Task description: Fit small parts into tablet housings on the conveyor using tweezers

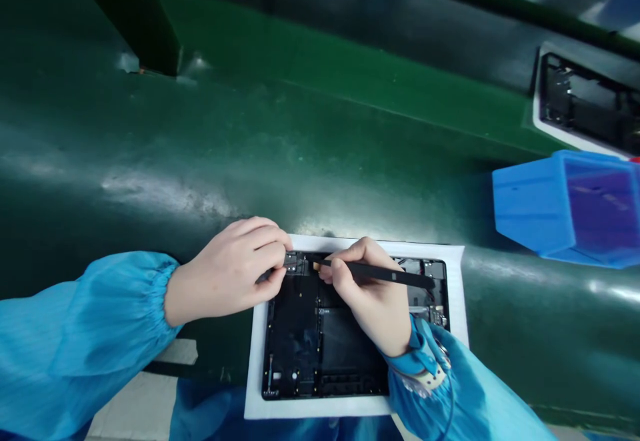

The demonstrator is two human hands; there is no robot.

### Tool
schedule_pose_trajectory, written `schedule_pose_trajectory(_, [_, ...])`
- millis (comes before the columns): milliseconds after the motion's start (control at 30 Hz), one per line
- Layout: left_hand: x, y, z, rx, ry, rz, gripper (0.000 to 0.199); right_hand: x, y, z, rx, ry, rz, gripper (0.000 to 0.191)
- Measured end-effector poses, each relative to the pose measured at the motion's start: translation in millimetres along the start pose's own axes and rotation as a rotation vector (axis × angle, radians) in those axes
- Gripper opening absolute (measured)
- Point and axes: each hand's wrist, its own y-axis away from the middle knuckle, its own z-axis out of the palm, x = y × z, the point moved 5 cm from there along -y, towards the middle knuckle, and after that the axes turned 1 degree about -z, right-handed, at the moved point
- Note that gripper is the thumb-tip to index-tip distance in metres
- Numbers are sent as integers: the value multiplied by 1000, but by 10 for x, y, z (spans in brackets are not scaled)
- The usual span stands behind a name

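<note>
Black tweezers (387, 273), pen-fashion, in the right grip (376, 297) above the casing (293, 327)

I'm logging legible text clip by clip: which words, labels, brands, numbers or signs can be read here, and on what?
No text can be read with certainty.
Black device: a tiny white marking near its middle, too small to read.
Slim black tool in the right hand: a small pale mark on its side, too small to read.
</note>
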Motion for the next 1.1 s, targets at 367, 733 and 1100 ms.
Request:
schedule_pose_trajectory(367, [12, -15, -21, 15, 6, 8, 13, -14, -2, 5, -11, 16, -20, 14])
schedule_pose_trajectory(733, [-3, 5, 4, -64, -27, 32, 13, -105, 4, 5, 4, 94, -76, 13])
schedule_pose_trajectory(1100, [92, 24, 22, -89, -256, 133, 21, -112, 9, 9, -18, 136, -101, 12])
